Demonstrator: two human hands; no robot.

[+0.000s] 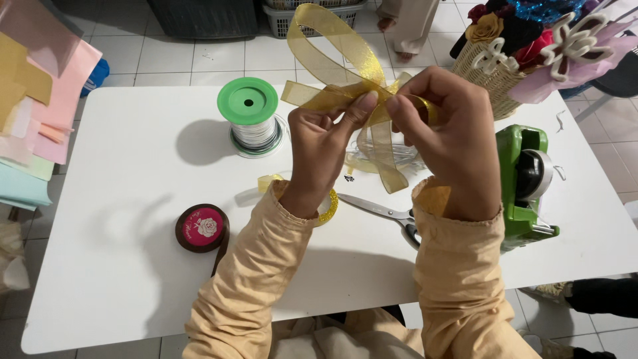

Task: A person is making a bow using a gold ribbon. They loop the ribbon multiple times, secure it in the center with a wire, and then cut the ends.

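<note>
Both of my hands hold a sheer gold ribbon (335, 50) above the white table (119, 266). My left hand (322, 143) and my right hand (445, 126) pinch it together at the middle, thumbs touching. One big loop rises above the pinch, smaller loops spread to both sides, and a tail (389, 156) hangs down between my wrists. A gold ribbon roll (328, 206) lies under my left wrist, mostly hidden.
A green-topped spool of silver wire (251, 116) stands left of my hands. A dark ribbon roll with a pink rose label (202, 228), scissors (382, 213), a green tape dispenser (525, 183), a flower basket (515, 46) and coloured paper sheets (30, 113) surround them. Someone's feet (399, 33) are beyond the table.
</note>
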